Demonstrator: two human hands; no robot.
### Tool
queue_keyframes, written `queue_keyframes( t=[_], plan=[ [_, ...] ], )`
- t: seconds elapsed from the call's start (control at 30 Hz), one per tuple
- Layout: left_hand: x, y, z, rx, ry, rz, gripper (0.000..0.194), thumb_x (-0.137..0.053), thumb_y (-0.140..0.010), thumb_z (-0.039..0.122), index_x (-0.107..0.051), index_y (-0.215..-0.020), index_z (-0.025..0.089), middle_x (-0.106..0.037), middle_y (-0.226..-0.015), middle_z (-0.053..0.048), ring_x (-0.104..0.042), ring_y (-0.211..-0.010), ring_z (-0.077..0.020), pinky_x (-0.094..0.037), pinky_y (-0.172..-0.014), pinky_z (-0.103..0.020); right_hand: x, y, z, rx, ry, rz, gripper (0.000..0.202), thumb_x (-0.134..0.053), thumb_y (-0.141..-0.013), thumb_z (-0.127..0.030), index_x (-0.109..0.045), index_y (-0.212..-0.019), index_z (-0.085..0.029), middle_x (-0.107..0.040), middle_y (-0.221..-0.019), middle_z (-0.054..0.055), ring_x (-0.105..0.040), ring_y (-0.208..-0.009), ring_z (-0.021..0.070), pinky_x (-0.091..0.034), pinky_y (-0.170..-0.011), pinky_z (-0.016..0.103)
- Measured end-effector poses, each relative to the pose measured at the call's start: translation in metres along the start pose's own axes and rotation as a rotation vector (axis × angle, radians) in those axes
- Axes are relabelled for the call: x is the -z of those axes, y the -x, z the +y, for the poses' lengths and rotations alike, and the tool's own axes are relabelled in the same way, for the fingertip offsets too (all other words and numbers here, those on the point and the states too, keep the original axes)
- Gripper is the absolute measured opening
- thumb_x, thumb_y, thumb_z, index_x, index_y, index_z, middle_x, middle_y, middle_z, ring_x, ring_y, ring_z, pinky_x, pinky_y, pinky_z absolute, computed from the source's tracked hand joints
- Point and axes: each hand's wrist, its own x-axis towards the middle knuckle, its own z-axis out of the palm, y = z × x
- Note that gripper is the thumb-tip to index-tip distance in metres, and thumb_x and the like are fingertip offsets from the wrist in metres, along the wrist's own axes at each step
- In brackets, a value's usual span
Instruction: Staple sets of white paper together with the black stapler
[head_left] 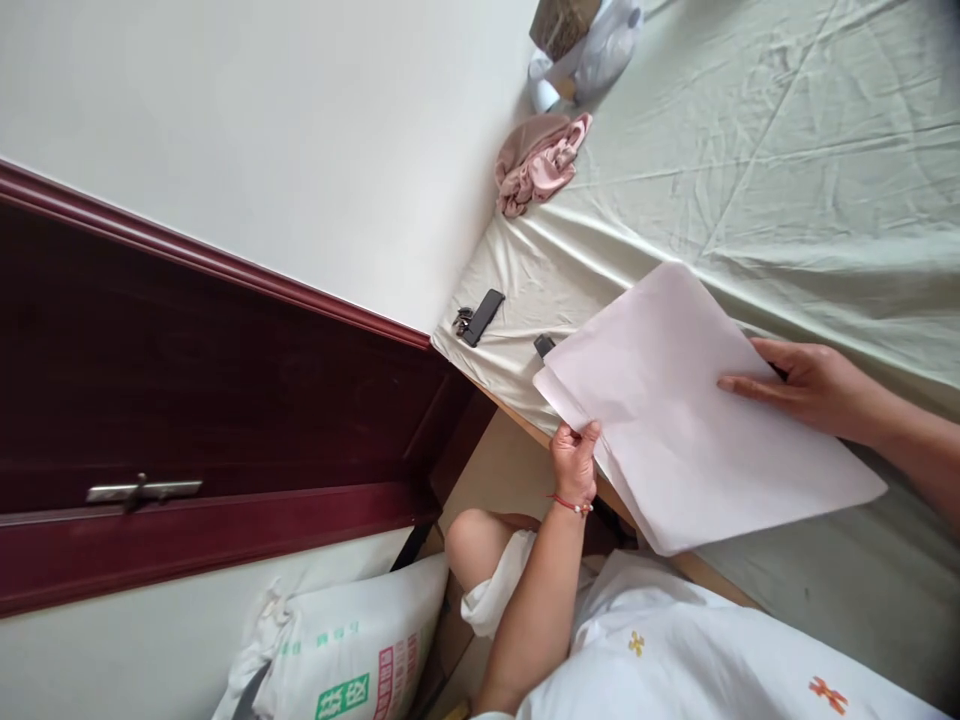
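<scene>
Some large sheets of pale pinkish-white paper (675, 420) are held at a slant above the edge of a cloth-covered table. My left hand (576, 462), with a red string bracelet at the wrist, pinches their near left edge, thumb on top. On the opposite edge, my right hand (806, 385) grips the paper with the thumb over the top and the other fingers at or under the edge. Two layers show at the left corner; how many there are in all I cannot tell. A small black object (544, 346) peeks out beside the paper's left corner, partly covered.
On the pale green cloth (795, 190) lie a long black object with a metal part (484, 317) and a crumpled pink cloth (541, 160). A plastic bag (609, 50) and a brown box (562, 25) stand farther back. A printed white sack (352, 650) leans below the dark red door (225, 380).
</scene>
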Motion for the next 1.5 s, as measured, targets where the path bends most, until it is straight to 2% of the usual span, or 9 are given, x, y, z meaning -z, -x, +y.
queue_keyframes(
  t=[0.1, 0.23, 0.57, 0.67, 0.83, 1.0, 1.2, 1.33, 1.5],
  plan=[
    [0.003, 0.003, -0.003, -0.041, -0.09, -0.059, 0.039, -0.083, -0.077, 0.047, -0.072, -0.103, 0.019, -0.078, -0.105, -0.006, -0.07, -0.1, -0.0195, -0.051, -0.096, -0.033, 0.0, 0.002, -0.004, -0.094, -0.025, -0.082, 0.058, -0.068, -0.076, -0.072, -0.073, -0.105, -0.023, -0.079, -0.088, 0.006, -0.072, -0.069, 0.0253, -0.055, -0.053, 0.03],
    [0.008, 0.006, -0.008, -0.099, -0.203, -0.068, 0.039, -0.062, -0.093, 0.055, -0.069, -0.113, 0.021, -0.074, -0.115, -0.007, -0.067, -0.109, -0.0213, -0.049, -0.099, -0.032, 0.0, 0.0, 0.007, -0.067, 0.086, -0.09, 0.056, -0.064, -0.079, -0.074, -0.076, -0.098, -0.023, -0.077, -0.079, 0.005, -0.07, -0.062, 0.0226, -0.054, -0.05, 0.029],
    [0.006, 0.002, -0.01, -0.167, -0.24, 0.106, 0.052, -0.063, -0.094, 0.051, -0.043, -0.134, 0.024, -0.058, -0.088, 0.001, -0.055, -0.072, -0.0129, -0.044, -0.073, -0.026, 0.008, -0.008, 0.028, -0.28, -0.077, -0.053, 0.053, -0.082, -0.063, -0.069, -0.078, -0.083, -0.02, -0.076, -0.073, 0.01, -0.069, -0.056, 0.0271, -0.056, -0.045, 0.034],
    [0.002, 0.002, -0.011, -0.221, -0.282, 0.16, 0.044, -0.066, -0.093, 0.043, -0.046, -0.128, 0.024, -0.061, -0.096, -0.002, -0.056, -0.074, -0.0124, -0.044, -0.072, -0.025, 0.01, -0.007, 0.026, -0.274, -0.085, -0.059, 0.048, -0.084, -0.065, -0.064, -0.078, -0.078, -0.019, -0.074, -0.07, 0.009, -0.066, -0.054, 0.0248, -0.054, -0.043, 0.032],
    [0.002, 0.0, -0.014, -0.25, -0.402, 0.15, 0.009, -0.059, -0.095, 0.029, -0.061, -0.096, 0.021, -0.065, -0.09, -0.003, -0.061, -0.084, -0.0164, -0.046, -0.081, -0.029, 0.012, -0.008, 0.024, -0.254, -0.087, -0.025, 0.044, -0.086, -0.064, -0.059, -0.078, -0.08, -0.019, -0.072, -0.069, 0.007, -0.062, -0.054, 0.0219, -0.05, -0.043, 0.031],
    [0.001, -0.001, -0.011, -0.276, -0.347, 0.09, 0.017, -0.054, -0.094, 0.027, -0.071, -0.094, 0.022, -0.068, -0.094, -0.003, -0.062, -0.093, -0.0193, -0.045, -0.091, -0.032, 0.016, -0.007, 0.029, -0.231, -0.049, -0.034, 0.041, -0.085, -0.065, -0.057, -0.075, -0.075, -0.018, -0.069, -0.066, 0.005, -0.058, -0.053, 0.0198, -0.047, -0.043, 0.03],
    [0.001, -0.006, -0.004, -0.273, -0.249, -0.024, 0.038, -0.052, -0.097, 0.05, -0.073, -0.084, 0.021, -0.063, -0.096, -0.005, -0.057, -0.1, -0.0213, -0.043, -0.097, -0.033, 0.018, -0.006, 0.029, -0.157, 0.096, -0.05, 0.037, -0.08, -0.07, -0.056, -0.074, -0.076, -0.02, -0.066, -0.065, 0.004, -0.057, -0.054, 0.02, -0.044, -0.043, 0.031],
    [0.002, -0.007, -0.004, -0.25, -0.349, -0.029, 0.036, -0.064, -0.09, 0.055, -0.069, -0.082, 0.021, -0.056, -0.086, -0.002, -0.052, -0.084, -0.0174, -0.043, -0.083, -0.03, 0.014, -0.005, 0.02, -0.019, 0.275, -0.067, 0.038, -0.071, -0.078, -0.059, -0.069, -0.073, -0.021, -0.06, -0.059, 0.001, -0.052, -0.05, 0.0171, -0.042, -0.044, 0.029],
    [0.002, -0.008, -0.012, -0.175, -0.34, 0.071, 0.043, -0.071, -0.084, 0.059, -0.055, -0.075, 0.02, -0.046, -0.071, 0.004, -0.039, -0.066, -0.0114, -0.036, -0.067, -0.024, 0.007, -0.004, 0.015, 0.135, 0.465, 0.072, 0.037, -0.065, -0.083, -0.059, -0.067, -0.081, -0.022, -0.058, -0.061, -0.001, -0.053, -0.056, 0.0166, -0.044, -0.053, 0.029]
  ],
)
